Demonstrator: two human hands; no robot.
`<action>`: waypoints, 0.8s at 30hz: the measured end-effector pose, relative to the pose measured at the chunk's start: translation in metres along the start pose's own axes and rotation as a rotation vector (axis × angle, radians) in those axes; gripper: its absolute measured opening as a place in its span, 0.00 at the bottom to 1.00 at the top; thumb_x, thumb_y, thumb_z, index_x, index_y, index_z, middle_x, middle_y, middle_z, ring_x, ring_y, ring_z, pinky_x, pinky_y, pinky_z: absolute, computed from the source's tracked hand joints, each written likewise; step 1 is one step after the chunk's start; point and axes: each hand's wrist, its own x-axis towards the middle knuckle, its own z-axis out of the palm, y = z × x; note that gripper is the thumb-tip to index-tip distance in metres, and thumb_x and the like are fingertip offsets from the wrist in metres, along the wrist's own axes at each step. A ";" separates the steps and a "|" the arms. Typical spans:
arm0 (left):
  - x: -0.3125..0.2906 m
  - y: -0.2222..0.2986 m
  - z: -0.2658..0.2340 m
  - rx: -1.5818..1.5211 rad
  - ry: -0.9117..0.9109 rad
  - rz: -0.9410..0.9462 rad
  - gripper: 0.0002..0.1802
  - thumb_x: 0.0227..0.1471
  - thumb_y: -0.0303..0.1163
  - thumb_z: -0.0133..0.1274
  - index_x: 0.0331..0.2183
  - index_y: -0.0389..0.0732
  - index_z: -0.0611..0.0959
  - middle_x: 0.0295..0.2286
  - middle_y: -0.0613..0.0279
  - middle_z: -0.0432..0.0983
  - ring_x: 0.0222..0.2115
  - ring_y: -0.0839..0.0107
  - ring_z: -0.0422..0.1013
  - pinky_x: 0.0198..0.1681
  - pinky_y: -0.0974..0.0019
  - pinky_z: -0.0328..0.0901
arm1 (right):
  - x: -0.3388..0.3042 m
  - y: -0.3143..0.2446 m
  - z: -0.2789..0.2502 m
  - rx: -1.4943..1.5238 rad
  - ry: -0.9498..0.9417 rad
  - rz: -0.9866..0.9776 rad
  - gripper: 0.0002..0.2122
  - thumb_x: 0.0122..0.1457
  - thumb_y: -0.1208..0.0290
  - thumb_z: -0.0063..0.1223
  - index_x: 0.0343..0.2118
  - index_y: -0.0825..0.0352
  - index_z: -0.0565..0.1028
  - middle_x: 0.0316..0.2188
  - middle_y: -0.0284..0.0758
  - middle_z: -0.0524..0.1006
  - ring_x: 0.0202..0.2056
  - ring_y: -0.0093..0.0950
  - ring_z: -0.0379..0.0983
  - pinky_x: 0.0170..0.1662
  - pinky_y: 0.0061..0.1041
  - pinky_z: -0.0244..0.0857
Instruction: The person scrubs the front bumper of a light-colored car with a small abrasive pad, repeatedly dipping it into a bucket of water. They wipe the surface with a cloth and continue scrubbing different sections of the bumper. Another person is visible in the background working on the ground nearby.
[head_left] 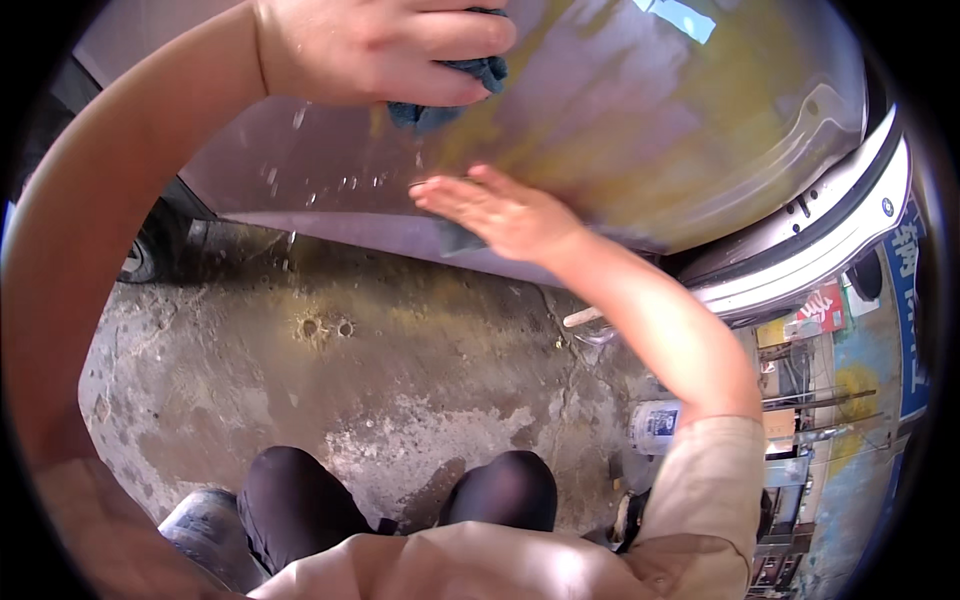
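Note:
My left hand is closed around a wet, dark teal cloth at the top, just off the car panel. Water drops fall below and left of it. Lower down, my right hand lies with fingers stretched out along the panel, pointing left. A grey flat piece, which looks like sandpaper, shows under its palm; the rest of it is hidden. The pinkish-silver car panel is wet and shiny, with yellow-green patches spreading across its right part.
A pale bumper curves along the right. The car's wheel stands at the left. Below lies a stained, wet concrete floor. A white bucket stands beyond my right arm, near shelves. My knees are bent at the bottom.

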 end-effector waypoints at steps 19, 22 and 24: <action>0.025 0.111 0.067 0.033 -0.387 -0.129 0.09 0.38 0.41 0.62 0.24 0.52 0.80 0.38 0.72 0.75 0.43 0.69 0.68 0.46 0.55 0.68 | -0.108 -0.200 -0.078 1.412 -0.156 0.602 0.45 0.44 0.70 0.66 0.69 0.60 0.59 0.73 0.36 0.52 0.73 0.36 0.45 0.73 0.47 0.42; 0.049 0.123 0.102 0.066 -0.410 -0.087 0.08 0.38 0.41 0.61 0.25 0.54 0.80 0.38 0.73 0.74 0.43 0.69 0.68 0.46 0.55 0.68 | -0.136 -0.228 -0.078 1.470 -0.172 0.817 0.39 0.49 0.71 0.64 0.67 0.63 0.62 0.72 0.39 0.53 0.73 0.40 0.45 0.72 0.50 0.42; 0.076 0.132 0.133 0.045 -0.426 -0.047 0.09 0.37 0.42 0.58 0.26 0.54 0.81 0.37 0.73 0.73 0.43 0.69 0.68 0.49 0.55 0.67 | -0.157 -0.245 -0.080 1.503 -0.158 0.983 0.33 0.54 0.71 0.60 0.65 0.65 0.64 0.71 0.44 0.55 0.72 0.44 0.48 0.72 0.51 0.44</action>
